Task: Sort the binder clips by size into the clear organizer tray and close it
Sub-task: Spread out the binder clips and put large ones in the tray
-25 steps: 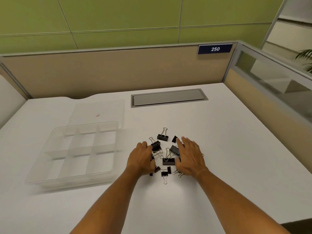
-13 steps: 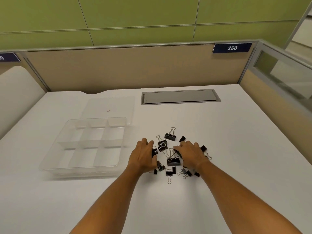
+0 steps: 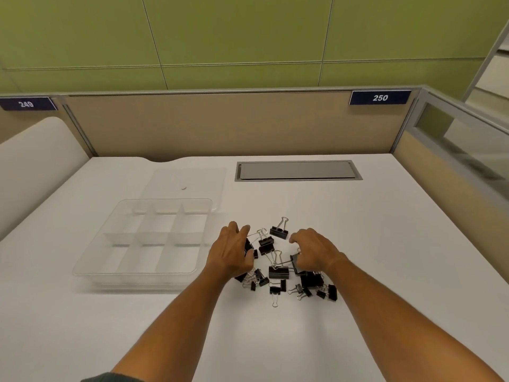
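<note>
Left hand (image 3: 230, 252): I see it palm-down at the left edge of the clip pile, fingers loosely spread and slightly curled. A black clip sits under the fingertips; I cannot tell whether it is pinched or only touched.
Right hand (image 3: 314, 250): palm-down at the right edge of the pile, fingers curled inward. A large clip (image 3: 294, 261) lies against the fingertips, its wire handle pointing toward the left hand; I cannot confirm a grip.
Binder clips (image 3: 278, 271): black, with silver wire handles, mixed sizes, loose on the desk between and just nearer me than both sets of fingers. One clip (image 3: 279, 231) stands apart just beyond the fingertips.
Organizer tray (image 3: 91, 264): clear, divided into compartments, lying just left of the left hand's fingers. I see no clips in the compartments.
Lid (image 3: 190, 177): clear, flat on the desk beyond the tray, well beyond the left fingertips.
Desk (image 3: 385, 257): white surface; a grey cable hatch (image 3: 298, 170) sits far beyond the fingers of both hands.
Partition labels: "249" (image 3: 26, 103) far left, "250" (image 3: 380, 98) far right.
</note>
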### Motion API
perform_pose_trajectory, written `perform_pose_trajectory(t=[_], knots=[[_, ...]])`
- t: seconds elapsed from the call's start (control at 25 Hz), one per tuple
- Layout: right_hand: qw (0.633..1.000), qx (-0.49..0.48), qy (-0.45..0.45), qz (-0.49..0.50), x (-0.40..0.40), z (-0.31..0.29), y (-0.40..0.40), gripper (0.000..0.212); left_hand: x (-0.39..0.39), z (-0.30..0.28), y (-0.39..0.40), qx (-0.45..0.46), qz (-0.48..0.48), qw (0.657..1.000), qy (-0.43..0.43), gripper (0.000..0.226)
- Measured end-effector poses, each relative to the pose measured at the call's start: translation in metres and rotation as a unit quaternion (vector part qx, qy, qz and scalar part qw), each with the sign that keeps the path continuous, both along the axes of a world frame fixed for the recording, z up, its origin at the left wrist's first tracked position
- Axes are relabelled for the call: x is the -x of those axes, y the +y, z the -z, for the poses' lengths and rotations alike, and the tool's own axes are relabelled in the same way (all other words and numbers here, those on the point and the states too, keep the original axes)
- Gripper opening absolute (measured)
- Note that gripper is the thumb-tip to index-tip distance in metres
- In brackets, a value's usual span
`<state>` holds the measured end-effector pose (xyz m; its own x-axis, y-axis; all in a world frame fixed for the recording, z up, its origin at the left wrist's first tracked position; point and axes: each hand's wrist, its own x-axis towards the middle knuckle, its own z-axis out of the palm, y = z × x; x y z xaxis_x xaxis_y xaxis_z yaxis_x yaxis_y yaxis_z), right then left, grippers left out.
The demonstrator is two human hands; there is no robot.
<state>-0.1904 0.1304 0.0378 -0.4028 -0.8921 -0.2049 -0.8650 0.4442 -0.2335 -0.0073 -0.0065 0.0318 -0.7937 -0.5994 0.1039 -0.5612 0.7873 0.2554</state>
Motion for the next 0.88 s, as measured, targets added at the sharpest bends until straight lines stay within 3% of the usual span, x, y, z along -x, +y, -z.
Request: perform_pose_trajectory(t=[0.2,0.4,0.48,0.6,0.88], knots=[[0.997,-0.067,0.000,-0.031,-0.004,0.011,0.006,0.059,0.000,-0.003,0.000,0.003,0.002,1.000,-0.005,0.055],[0.996,-0.076,0.014,-0.047,-0.006,0.023,0.004,0.012,-0.005,0.006,0.005,-0.003,0.002,1.000,-0.014,0.051],[0.998,-0.049,0.001,-0.039,-0.006,0.022,0.003,0.018,-0.006,0.005,0.006,-0.003,0.001,1.000,-0.009,0.052],[0.999,0.000,-0.009,-0.032,-0.003,0.011,0.000,0.054,-0.007,0.001,0.005,-0.001,-0.003,1.000,0.004,0.052],[0.991,0.119,-0.058,0.016,-0.019,-0.018,-0.027,0.035,-0.023,-0.013,-0.014,0.028,-0.028,0.999,0.028,0.039]])
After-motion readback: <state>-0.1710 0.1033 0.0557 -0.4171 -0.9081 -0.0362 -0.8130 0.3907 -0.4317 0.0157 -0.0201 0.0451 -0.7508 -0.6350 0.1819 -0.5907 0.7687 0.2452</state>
